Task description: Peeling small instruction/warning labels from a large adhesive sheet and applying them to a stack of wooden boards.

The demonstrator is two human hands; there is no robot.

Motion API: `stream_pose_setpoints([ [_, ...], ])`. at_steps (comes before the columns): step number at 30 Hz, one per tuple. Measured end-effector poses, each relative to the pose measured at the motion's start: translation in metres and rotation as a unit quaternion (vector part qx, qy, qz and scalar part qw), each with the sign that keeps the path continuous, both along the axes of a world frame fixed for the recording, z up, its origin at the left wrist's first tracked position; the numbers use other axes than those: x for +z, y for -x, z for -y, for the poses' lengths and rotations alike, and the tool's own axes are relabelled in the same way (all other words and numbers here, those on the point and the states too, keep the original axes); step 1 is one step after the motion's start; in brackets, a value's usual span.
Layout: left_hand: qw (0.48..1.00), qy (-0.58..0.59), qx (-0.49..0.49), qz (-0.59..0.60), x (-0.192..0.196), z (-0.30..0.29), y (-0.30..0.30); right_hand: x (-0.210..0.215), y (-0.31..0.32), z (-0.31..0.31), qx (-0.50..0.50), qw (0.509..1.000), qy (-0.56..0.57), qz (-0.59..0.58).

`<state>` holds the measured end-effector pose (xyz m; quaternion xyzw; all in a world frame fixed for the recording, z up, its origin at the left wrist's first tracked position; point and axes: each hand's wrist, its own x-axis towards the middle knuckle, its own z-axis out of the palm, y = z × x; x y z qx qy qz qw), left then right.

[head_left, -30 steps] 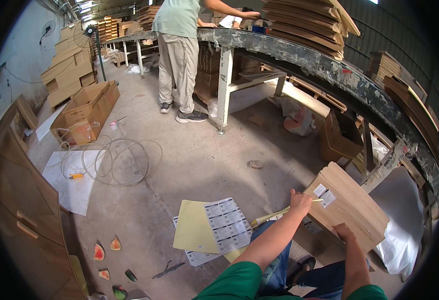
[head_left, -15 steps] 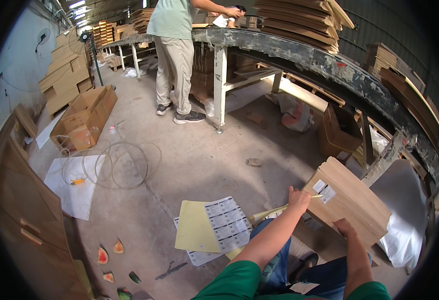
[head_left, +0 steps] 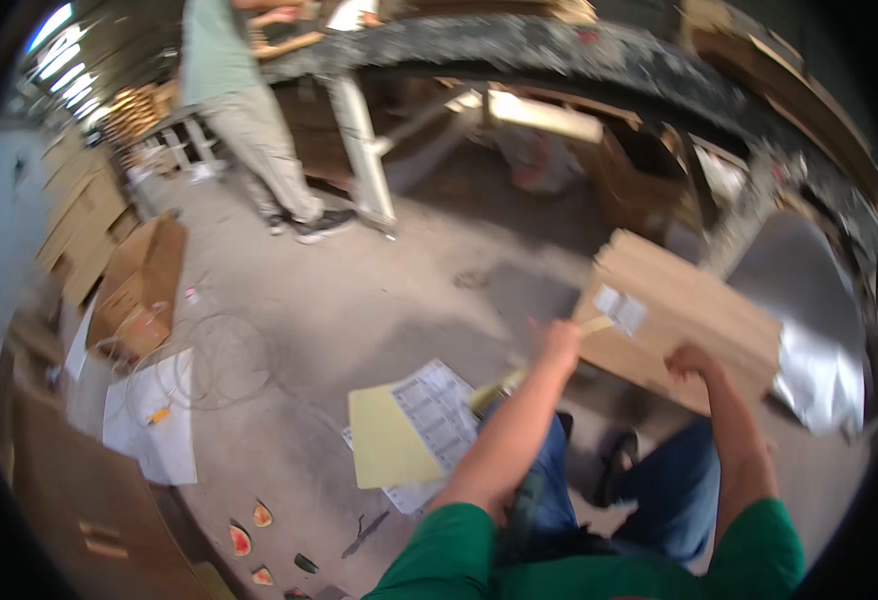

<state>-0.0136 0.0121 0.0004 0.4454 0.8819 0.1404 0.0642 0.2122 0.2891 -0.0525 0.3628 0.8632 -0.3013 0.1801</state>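
A long, plain brown cardboard box [head_left: 694,310] lies at a slant on the right, with a white printed label [head_left: 620,310] near its left end. My left hand [head_left: 557,347] is closed on a yellow label sheet [head_left: 492,392], seen below the hand; a narrow yellow strip [head_left: 596,325] reaches from the fingers to the label. My right hand [head_left: 691,362] is in front of the box's near side, its fingers curled, with nothing visible in them. Motion blur hides whether it touches the cardboard. Yellow and white printed label sheets [head_left: 391,432] lie on the floor beside my left leg.
A person [head_left: 249,120] stands at the long worn table [head_left: 439,45]. Silvery sheeting [head_left: 809,310] lies right of the box. On the left are an open carton [head_left: 139,285], coiled tubing [head_left: 221,365], a white sheet [head_left: 164,440] and watermelon pieces [head_left: 240,540].
The view has shifted and blurred. My right hand has come off the box's lower edge, up and away from its earlier grip. My left hand stays by the label with the yellow sheet.
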Motion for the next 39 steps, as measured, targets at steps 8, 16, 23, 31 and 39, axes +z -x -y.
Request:
stream_pose_setpoints([
  [8, 0.986, -0.123, 0.088, -0.075, 0.001, 0.007, 0.047, 0.027, 0.067, 0.008, -0.056, 0.979, 0.011, -0.196],
  [16, 0.985, -0.077, 0.069, -0.137, -0.010, 0.027, 0.067, -0.046, 0.136, 0.017, 0.094, 0.951, -0.072, -0.284],
  [23, 0.985, -0.107, 0.015, -0.138, -0.039, 0.086, 0.091, -0.022, 0.075, -0.019, 0.012, 0.985, 0.047, -0.167],
  [31, 0.970, -0.214, 0.113, 0.028, -0.008, 0.149, 0.071, -0.003, -0.177, -0.096, -0.507, 0.806, -0.108, -0.284],
  [39, 0.969, -0.212, 0.128, 0.021, 0.002, 0.175, 0.078, -0.021, -0.261, -0.126, -0.558, 0.702, -0.079, -0.435],
])
